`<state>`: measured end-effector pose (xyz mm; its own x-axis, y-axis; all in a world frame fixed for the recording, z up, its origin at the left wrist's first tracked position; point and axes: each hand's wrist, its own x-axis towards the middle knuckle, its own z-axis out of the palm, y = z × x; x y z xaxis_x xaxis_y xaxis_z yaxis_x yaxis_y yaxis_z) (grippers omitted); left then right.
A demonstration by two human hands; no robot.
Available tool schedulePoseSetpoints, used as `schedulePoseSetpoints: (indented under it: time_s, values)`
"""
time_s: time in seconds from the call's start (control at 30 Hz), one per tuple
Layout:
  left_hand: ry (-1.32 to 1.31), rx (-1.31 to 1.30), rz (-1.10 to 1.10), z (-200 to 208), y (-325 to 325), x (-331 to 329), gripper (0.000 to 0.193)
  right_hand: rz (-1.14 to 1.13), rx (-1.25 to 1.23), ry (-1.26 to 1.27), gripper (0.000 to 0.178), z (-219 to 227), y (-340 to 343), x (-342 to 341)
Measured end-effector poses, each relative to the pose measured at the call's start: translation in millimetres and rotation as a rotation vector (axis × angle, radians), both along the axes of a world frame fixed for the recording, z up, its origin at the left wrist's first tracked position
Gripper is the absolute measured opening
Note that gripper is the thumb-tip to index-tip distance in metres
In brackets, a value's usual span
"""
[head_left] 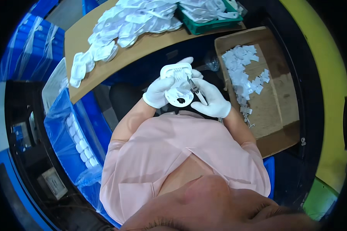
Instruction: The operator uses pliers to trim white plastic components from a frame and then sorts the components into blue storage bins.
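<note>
In front of my chest, a white moulded plastic part (176, 71) is held in my left hand (158, 92), whose gloved fingers wrap its left edge. The part has a ribbed upper section and a rounded lower end with a dark hole. My right hand (216, 101), also in a white glove, is closed on a pair of nippers (194, 87). Their metal jaws lie over the part's right side; whether they touch it I cannot tell. Some fingertips are hidden behind the part.
A heap of similar white parts (137, 19) covers the brown tabletop (142, 48) ahead. At its far right stands a green crate (204, 27) of parts. On the right, a cardboard box (275, 104) holds small white scraps. A blue-lined bin (61, 127) with white pieces stands left.
</note>
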<state>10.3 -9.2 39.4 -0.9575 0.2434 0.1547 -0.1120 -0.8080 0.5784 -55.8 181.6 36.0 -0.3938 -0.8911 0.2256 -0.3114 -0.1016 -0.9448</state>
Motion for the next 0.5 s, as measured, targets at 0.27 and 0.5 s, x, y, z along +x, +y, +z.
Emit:
schedulePoseSetpoints:
  time_s: [0.27, 0.5]
  values:
    - [0.088, -0.294, 0.394, 15, -42, 42, 0.1, -0.003, 0.284, 0.396, 0.058, 63, -14, 8]
    - [0.135, -0.501, 0.415, 24, -43, 52, 0.106, 0.089, 0.501, 0.749, 0.053, 87, -20, 21]
